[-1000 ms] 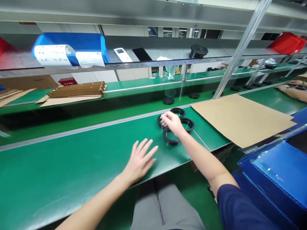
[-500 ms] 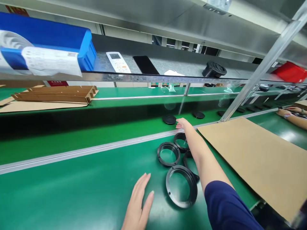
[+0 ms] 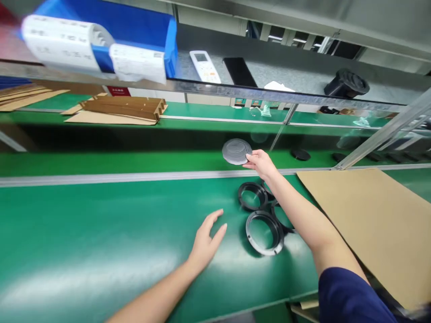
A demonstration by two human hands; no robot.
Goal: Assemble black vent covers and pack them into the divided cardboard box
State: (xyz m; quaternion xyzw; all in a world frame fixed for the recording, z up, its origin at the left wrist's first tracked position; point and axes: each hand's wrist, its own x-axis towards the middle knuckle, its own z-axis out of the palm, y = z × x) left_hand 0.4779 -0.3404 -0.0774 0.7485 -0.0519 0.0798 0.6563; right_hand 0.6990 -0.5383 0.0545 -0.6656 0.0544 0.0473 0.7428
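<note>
A round, flat disc (image 3: 235, 151), dark grey with ring-shaped ridges, is pinched at its right edge by my right hand (image 3: 260, 162) above the far green strip. My left hand (image 3: 206, 237) hovers over the green work surface (image 3: 101, 233), thumb and fingers apart, holding nothing. Just right of it lie several black rings: the nearest ring (image 3: 265, 233) and another ring (image 3: 252, 196) show well, while my right forearm partly covers the others. Farther right along the strip lies a similar black disc (image 3: 300, 154).
A brown cardboard sheet (image 3: 367, 211) covers the right side. The shelf above carries a blue bin (image 3: 134, 27) with paper labels, a white remote control (image 3: 204, 67), a black phone (image 3: 239, 72) and a black round part (image 3: 346, 84). Folded cardboard (image 3: 121, 109) lies at the back left.
My right hand has taken hold of the disc and lifted it off the green strip. The view has turned to the left; my left hand stays open near the rings.
</note>
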